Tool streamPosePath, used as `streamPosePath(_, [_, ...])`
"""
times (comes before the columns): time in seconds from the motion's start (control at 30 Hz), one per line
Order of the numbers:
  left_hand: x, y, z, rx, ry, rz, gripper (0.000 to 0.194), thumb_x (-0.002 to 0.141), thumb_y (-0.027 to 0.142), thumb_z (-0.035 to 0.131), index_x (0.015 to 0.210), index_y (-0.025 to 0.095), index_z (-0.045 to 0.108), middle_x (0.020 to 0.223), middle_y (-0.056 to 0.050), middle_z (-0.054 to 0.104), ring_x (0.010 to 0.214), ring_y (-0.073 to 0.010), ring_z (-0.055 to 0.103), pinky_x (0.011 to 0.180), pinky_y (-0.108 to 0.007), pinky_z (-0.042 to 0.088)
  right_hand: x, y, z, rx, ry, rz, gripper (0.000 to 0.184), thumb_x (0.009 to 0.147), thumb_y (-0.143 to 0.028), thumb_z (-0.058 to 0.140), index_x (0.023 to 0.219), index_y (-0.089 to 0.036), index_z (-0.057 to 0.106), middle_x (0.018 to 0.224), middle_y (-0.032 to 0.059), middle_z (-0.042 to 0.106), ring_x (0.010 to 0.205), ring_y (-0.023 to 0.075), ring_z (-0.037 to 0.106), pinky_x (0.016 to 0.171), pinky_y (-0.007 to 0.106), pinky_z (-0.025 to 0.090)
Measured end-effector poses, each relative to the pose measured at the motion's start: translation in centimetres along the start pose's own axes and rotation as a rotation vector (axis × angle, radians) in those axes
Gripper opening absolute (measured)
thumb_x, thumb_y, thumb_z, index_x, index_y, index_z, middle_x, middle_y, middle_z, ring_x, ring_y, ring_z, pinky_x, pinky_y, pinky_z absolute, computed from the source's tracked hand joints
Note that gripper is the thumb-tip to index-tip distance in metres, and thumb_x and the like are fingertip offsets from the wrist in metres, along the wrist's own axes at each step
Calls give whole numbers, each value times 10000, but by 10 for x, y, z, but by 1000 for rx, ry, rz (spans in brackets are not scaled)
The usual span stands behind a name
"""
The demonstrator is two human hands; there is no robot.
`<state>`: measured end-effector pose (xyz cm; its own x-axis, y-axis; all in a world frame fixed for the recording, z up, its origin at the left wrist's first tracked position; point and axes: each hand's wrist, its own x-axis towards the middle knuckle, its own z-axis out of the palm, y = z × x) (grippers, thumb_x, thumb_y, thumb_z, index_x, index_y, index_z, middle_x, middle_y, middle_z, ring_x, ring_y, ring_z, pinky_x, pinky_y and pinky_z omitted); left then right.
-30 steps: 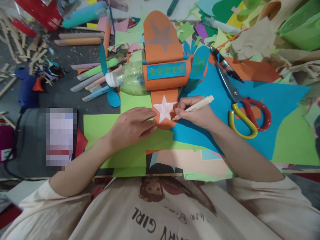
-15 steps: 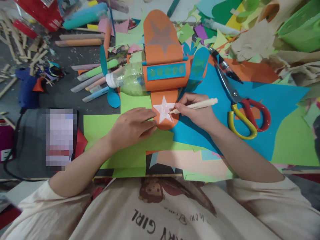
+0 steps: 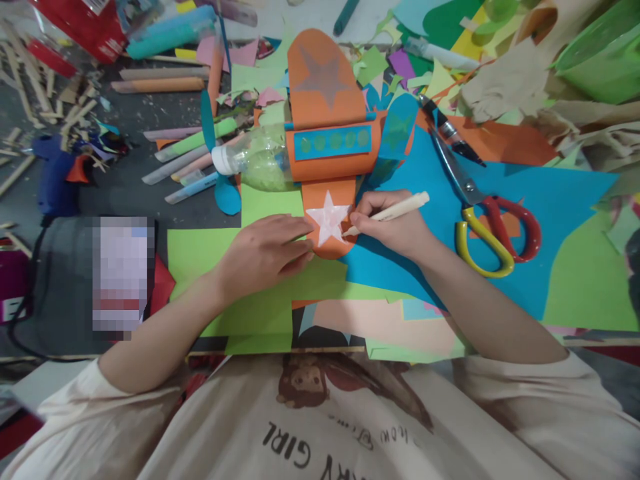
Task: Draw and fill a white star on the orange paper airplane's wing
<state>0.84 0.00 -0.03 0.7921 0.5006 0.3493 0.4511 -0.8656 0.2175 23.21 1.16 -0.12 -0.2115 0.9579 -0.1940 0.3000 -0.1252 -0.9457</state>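
Note:
A model airplane made from a clear plastic bottle [image 3: 265,157] and orange paper lies in front of me. Its near orange wing [image 3: 327,190] carries a white star [image 3: 329,220]; the far wing [image 3: 325,43] carries a grey one [image 3: 324,75]. My right hand [image 3: 390,223] grips a cream-coloured marker [image 3: 403,207], its tip at the star's lower right point. My left hand [image 3: 267,250] lies flat with fingers stretched out, fingertips touching the near wing's left edge. A blue strip with green dots [image 3: 333,143] runs along the body.
Scissors [image 3: 470,190] with red and yellow handles and a black pen [image 3: 453,130] lie right on blue paper [image 3: 565,193]. Several markers [image 3: 195,143], a blue glue gun [image 3: 57,173], wooden sticks and a phone-like device [image 3: 123,273] are on the left. Paper scraps spread behind.
The marker's tip has moved slightly right and down, to the star's lower right point. The far wing's end has dipped a little. My left hand stays in place.

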Motion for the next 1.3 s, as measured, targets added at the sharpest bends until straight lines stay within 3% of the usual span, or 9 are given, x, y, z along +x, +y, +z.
streamPosePath(0.23, [-1, -1, 0, 8, 9, 28, 207, 947, 235, 474, 832, 177, 636, 1047, -62, 691, 936, -182, 657, 802, -325, 551, 2, 3, -3, 15, 30, 0, 270, 692, -135, 632, 483, -208, 476, 502, -21, 578, 486, 111, 538, 448, 236, 364])
streamPosePath(0.43, [-3, -1, 0, -7, -54, -25, 244, 962, 251, 438, 842, 180, 637, 1050, -52, 691, 936, -179, 661, 812, -312, 536, 3, 4, -2, 17, 20, 8, 269, 712, -188, 659, 508, -200, 485, 549, -3, 598, 546, 133, 581, 479, 240, 383])
streamPosePath(0.93, [-1, -1, 0, -24, -1, 3, 247, 957, 240, 448, 819, 162, 638, 1033, -74, 696, 923, -190, 667, 791, -327, 551, 2, 5, 0, -2, 31, -35, 256, 696, -208, 673, 508, -204, 499, 521, -3, 589, 519, 133, 547, 472, 246, 359])
streamPosePath(1.3, [-1, -1, 1, -29, -21, -10, 239, 958, 233, 450, 818, 160, 629, 1057, -68, 684, 933, -187, 658, 813, -323, 528, -1, 5, 0, 22, -26, -46, 216, 698, -281, 684, 547, -193, 556, 601, 28, 682, 574, 155, 634, 489, 248, 448])
